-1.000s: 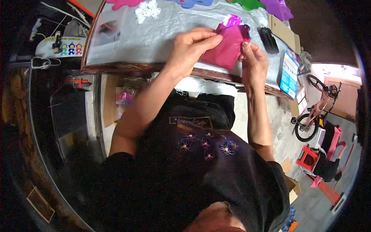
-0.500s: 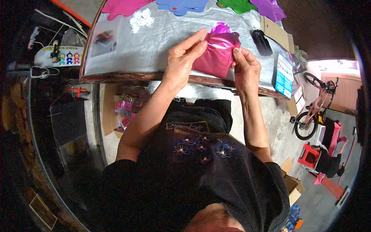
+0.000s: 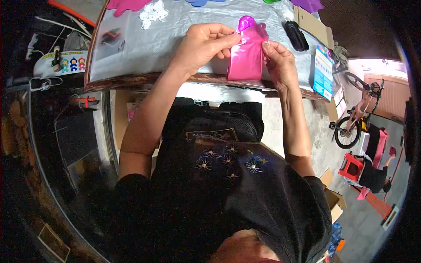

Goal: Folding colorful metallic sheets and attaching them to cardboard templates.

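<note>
Both hands hold a folded piece of shiny pink foil point(image 3: 246, 59) upright over the near edge of the table. A rounded purple end point(image 3: 247, 22) sticks out at its top. My left hand point(image 3: 199, 46) pinches its upper left side, thumb against fingers. My right hand point(image 3: 280, 61) grips the right edge between thumb and fingers. Beyond them, flat shiny shapes lie along the far side: a pink one point(image 3: 127, 5), a blue one point(image 3: 199, 2), a green one point(image 3: 271, 1) and a purple one point(image 3: 307, 5).
On the silver table cover point(image 3: 184, 19) are a bundle of white string point(image 3: 153, 15), a clear bag point(image 3: 109, 44), a black case-like object point(image 3: 296, 36), a cardboard box point(image 3: 313, 22) and a blue card pack point(image 3: 323, 72). At right are a bicycle point(image 3: 357, 111) and another person point(image 3: 372, 179).
The pink foil has become narrower, its left part folded in. My left hand has shifted to a pinch near its top. The view has shifted slightly.
</note>
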A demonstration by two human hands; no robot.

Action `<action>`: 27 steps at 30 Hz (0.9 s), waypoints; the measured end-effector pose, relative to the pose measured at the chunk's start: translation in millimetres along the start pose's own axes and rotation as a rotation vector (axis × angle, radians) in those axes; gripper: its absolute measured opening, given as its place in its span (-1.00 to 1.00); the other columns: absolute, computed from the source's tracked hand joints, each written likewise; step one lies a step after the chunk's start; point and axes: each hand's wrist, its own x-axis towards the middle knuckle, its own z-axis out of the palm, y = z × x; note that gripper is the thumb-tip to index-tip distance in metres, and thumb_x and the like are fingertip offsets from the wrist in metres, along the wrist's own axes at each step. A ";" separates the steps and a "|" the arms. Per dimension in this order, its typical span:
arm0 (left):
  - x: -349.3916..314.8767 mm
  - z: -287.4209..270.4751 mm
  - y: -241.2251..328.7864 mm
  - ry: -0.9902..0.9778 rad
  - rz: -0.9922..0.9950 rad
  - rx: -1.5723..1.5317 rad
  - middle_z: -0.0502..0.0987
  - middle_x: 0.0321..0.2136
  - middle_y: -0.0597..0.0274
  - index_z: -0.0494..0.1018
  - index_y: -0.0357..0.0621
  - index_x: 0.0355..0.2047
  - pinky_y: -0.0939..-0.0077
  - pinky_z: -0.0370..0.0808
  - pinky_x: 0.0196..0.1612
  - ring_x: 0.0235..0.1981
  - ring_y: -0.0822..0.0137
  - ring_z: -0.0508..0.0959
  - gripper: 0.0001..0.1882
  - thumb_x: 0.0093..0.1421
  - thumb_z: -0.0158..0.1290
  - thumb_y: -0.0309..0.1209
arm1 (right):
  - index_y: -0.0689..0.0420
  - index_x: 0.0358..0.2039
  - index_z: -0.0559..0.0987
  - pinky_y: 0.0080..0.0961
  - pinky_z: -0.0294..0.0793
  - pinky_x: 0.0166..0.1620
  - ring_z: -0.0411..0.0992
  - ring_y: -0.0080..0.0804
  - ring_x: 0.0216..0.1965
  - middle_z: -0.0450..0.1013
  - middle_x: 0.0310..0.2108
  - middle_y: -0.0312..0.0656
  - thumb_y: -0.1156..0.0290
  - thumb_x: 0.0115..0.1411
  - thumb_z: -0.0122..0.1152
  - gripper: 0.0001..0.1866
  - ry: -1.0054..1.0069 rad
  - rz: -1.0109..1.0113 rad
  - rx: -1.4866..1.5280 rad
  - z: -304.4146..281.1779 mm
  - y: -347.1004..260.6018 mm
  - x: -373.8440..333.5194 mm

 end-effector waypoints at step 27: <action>-31.8 54.3 -15.5 0.542 0.663 0.118 0.61 -0.20 0.19 0.64 -0.24 -0.28 0.55 0.55 -0.23 -0.25 0.42 0.61 -0.83 0.09 0.32 -0.61 | 0.12 -0.16 0.58 -0.47 0.54 -0.07 0.57 -0.50 -0.19 0.61 -0.24 -0.28 0.27 0.32 0.28 -0.79 0.043 -0.461 0.291 16.7 -17.8 -14.4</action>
